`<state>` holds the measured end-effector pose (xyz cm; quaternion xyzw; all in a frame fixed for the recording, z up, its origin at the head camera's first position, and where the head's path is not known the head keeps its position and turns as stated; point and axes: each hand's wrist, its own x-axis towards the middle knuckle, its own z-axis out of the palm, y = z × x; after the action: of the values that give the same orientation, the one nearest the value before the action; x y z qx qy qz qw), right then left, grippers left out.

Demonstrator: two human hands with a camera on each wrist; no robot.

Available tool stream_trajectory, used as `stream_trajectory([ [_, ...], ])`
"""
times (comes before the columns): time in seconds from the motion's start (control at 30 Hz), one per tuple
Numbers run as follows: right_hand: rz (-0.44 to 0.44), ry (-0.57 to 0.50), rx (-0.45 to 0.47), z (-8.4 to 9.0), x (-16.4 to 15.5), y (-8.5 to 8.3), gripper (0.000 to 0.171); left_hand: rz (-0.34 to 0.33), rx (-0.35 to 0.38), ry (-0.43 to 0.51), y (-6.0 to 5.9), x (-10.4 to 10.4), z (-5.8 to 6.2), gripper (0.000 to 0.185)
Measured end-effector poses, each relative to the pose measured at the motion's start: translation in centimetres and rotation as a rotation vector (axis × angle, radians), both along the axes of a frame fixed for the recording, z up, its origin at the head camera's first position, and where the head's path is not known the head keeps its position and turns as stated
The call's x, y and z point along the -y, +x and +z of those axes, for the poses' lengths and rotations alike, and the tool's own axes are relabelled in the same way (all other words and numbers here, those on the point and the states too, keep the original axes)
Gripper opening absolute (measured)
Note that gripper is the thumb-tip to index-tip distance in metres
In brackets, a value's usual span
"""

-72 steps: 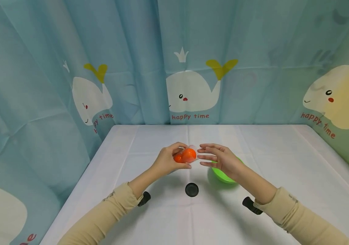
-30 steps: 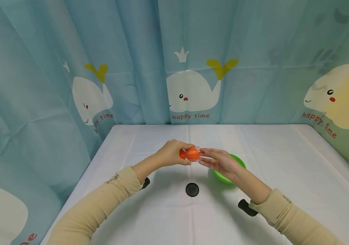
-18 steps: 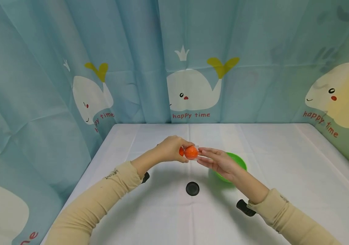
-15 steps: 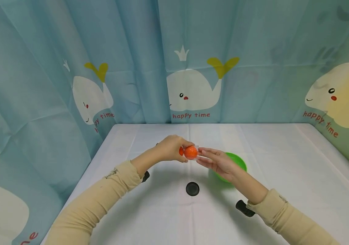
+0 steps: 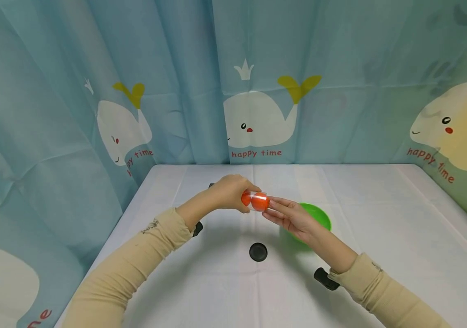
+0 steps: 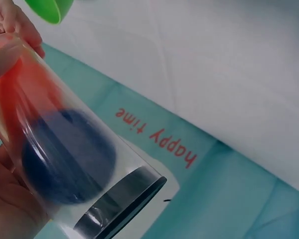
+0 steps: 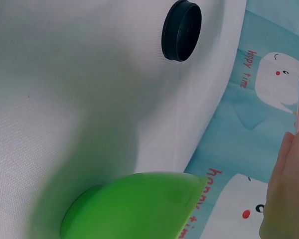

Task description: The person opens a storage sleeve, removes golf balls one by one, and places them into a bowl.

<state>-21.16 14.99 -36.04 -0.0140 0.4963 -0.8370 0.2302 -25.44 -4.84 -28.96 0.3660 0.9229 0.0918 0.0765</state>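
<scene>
My left hand [image 5: 230, 191] grips a clear plastic tube [image 6: 123, 167] held tilted above the table. Inside it, orange balls [image 5: 260, 202] sit toward the right end and a dark blue ball [image 6: 70, 157] toward the black-capped end [image 6: 127, 201]. My right hand [image 5: 296, 219] is at the tube's right end, its fingers extended and right at the nearest orange ball. In the right wrist view the tube's edge shows beyond that hand [image 7: 291, 189]. Left fingers partly hide the tube's middle.
A green bowl [image 5: 318, 216] stands on the white-covered table [image 5: 381, 218] below my right hand. A round black lid [image 5: 258, 252] lies in front of the hands. Behind the table hangs a blue whale-print curtain [image 5: 192, 127].
My left hand has come over from the left and turned the tube, its end now pointing right. My right fingers have closed the distance to that end. Both hands rose slightly.
</scene>
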Motion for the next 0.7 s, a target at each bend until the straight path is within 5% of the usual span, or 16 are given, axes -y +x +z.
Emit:
stream_trajectory([
  [0.4, -0.012, -0.001, -0.018, -0.04, 0.11, -0.07, 0.022, 0.02, -0.01, 0.018, 0.12, 0.03, 0.0, 0.052],
  [0.7, -0.039, 0.071, -0.03, 0.52, 0.27, 0.03, 0.051, 0.018, -0.021, 0.068, 0.33, 0.45, -0.25, 0.052],
])
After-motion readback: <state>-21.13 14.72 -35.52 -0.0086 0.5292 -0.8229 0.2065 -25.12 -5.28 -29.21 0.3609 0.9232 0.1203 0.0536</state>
